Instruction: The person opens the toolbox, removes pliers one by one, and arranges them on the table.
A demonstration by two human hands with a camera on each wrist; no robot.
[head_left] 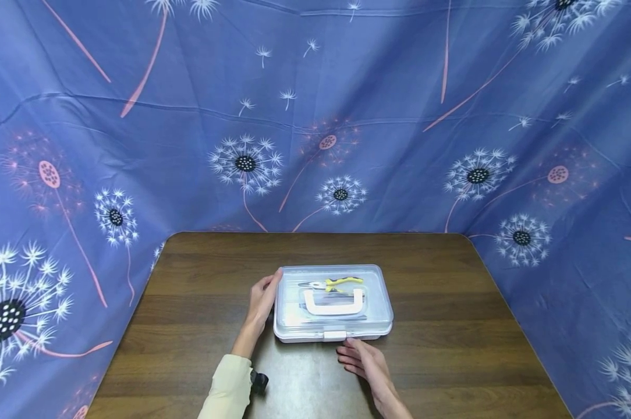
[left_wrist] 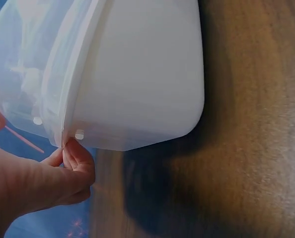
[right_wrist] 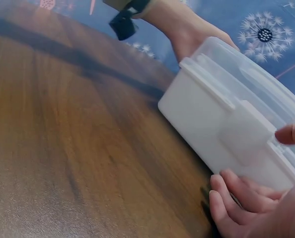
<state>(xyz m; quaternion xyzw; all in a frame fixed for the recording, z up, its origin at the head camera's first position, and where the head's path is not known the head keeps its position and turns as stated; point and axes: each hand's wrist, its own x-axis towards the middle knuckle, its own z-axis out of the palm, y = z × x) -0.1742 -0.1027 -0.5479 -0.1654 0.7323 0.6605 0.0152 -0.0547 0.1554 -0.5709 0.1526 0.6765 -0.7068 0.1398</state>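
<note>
Plastic box (head_left: 333, 299), hands (head_left: 262, 299) (head_left: 367, 362) at left side, front

In front of you and on both sides hung a big creased blue cloth (head_left: 383, 145). It had fluffy white dandelions (head_left: 245, 163) with black middles and long pink stems (head_left: 445, 64). Your flat brown wooden table (head_left: 441, 326) had round far corners, and a pale shine (head_left: 297, 372) lay near you.

Head view: counter (head_left: 452, 308) passable right of box (head_left: 323, 323) and above it. Left grip (head_left: 262, 299) blocks box's left end; right grip (head_left: 367, 362) obstructs front near latch (head_left: 334, 336). Curtain (head_left: 399, 151) bounds upper frame.
</note>
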